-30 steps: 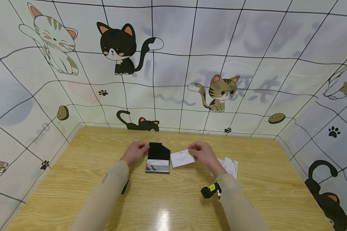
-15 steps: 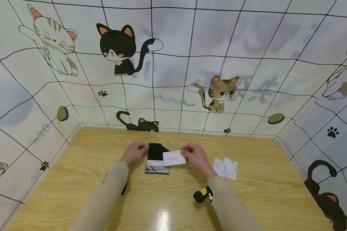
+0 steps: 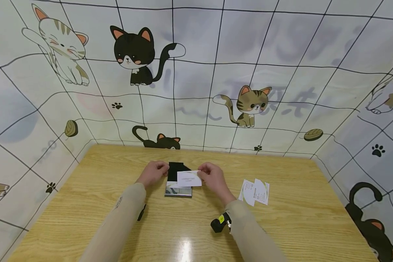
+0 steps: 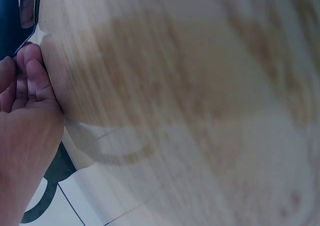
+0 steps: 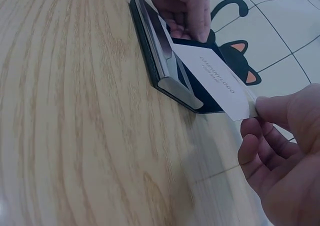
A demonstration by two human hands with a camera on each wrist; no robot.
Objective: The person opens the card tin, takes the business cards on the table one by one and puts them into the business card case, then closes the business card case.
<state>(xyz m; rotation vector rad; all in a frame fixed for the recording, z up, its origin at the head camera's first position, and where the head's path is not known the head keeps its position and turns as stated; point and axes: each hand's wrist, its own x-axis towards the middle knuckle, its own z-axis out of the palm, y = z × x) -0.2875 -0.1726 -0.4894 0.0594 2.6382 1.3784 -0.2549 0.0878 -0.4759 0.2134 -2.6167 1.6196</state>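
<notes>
A business card holder lies opened on the table, its black flap folded back and its shiny metal body nearer me. My left hand pinches the flap's left edge; the left wrist view catches the fingers at that dark edge. Between thumb and fingers, my right hand grips the right end of a white business card. This card overlaps the flap and the top of the metal pocket in the head view. In the right wrist view, the card slants over the holder, printed "COMPANY LOGO".
Two more white business cards lie partly overlapped on the wooden table, right of my right forearm. A cat-patterned cloth rises behind the table and along both sides. Wrist cameras sit on both arms.
My right hand has carried the business card leftward, from beside the holder to over its flap and pocket. My left hand has stayed at the flap's edge.
</notes>
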